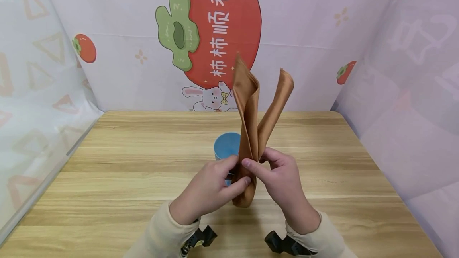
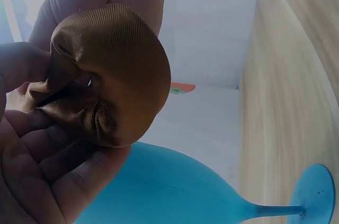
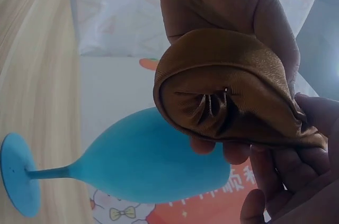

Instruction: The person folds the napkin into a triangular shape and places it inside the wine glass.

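A copper-brown satin napkin (image 1: pixel 248 130), folded with two tall ends pointing up and apart, is held upright above the table. My left hand (image 1: pixel 209 186) grips its lower part from the left, thumb across the near side. From the right, my right hand (image 1: pixel 283 180) pinches it a little higher, thumb in front and fingers behind. The rounded, tucked bottom of the napkin (image 3: pixel 228 83) shows in the right wrist view. Just beyond both hands stands a blue goblet (image 1: pixel 225 144), partly hidden by the napkin; its stem and round foot (image 2: pixel 313 195) appear in the left wrist view.
The wood-grain table (image 1: pixel 143 162) reaches back to a printed curtain (image 1: pixel 122 79) with a large persimmon picture. More pale cloth hangs along the left and right sides. Black wrist cameras (image 1: pixel 199 240) are strapped below both hands.
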The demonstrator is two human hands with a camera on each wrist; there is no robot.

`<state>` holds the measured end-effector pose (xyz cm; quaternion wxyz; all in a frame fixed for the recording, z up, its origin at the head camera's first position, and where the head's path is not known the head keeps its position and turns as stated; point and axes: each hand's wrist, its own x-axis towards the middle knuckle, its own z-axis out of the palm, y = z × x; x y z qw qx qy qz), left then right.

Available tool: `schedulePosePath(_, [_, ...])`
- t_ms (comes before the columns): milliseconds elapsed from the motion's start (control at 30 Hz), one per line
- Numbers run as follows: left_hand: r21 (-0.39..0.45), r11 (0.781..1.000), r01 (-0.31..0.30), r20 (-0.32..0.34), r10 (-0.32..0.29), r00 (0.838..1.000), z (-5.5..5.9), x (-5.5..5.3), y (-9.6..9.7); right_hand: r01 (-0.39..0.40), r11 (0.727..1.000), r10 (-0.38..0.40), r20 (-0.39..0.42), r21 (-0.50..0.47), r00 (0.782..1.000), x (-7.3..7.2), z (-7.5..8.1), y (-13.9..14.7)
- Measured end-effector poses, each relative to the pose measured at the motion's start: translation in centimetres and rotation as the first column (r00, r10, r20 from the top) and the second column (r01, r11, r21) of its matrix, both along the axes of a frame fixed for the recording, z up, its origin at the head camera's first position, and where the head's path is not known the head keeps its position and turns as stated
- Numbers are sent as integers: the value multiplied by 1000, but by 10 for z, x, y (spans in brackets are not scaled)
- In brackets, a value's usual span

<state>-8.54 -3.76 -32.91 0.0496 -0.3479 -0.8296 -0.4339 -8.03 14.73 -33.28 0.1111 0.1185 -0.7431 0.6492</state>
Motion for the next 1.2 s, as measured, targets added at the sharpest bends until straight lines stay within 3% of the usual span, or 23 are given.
schedulePosePath(233, [20,1000,14,71,-16,997,0,-1,0,-16,1000,16,-10,-10,1000,1,1,2])
schedulePosePath(433, [77,997,27,173,-40,984,7,1,-3,-94,986,90,-39,-138,995,1,4,9])
schedulePosePath(667, [112,994,-4,209,-19,978,17,3,-14,-116,972,101,-82,-205,991,-1,10,17])
schedulePosePath(800, [172,985,-18,162,-10,987,19,2,-21,-124,967,99,-119,-224,988,-3,11,18])
schedulePosePath(967, [240,970,-50,13,48,999,18,-3,-28,-123,968,91,-151,-221,984,-4,13,17])
schedulePosePath(1067, [211,972,-102,-51,115,992,13,-10,-31,-120,969,86,-163,-214,983,-4,14,18])
schedulePosePath(1200, [128,975,-180,-25,185,982,6,-22,-34,-123,970,87,-176,-208,981,-4,14,19])
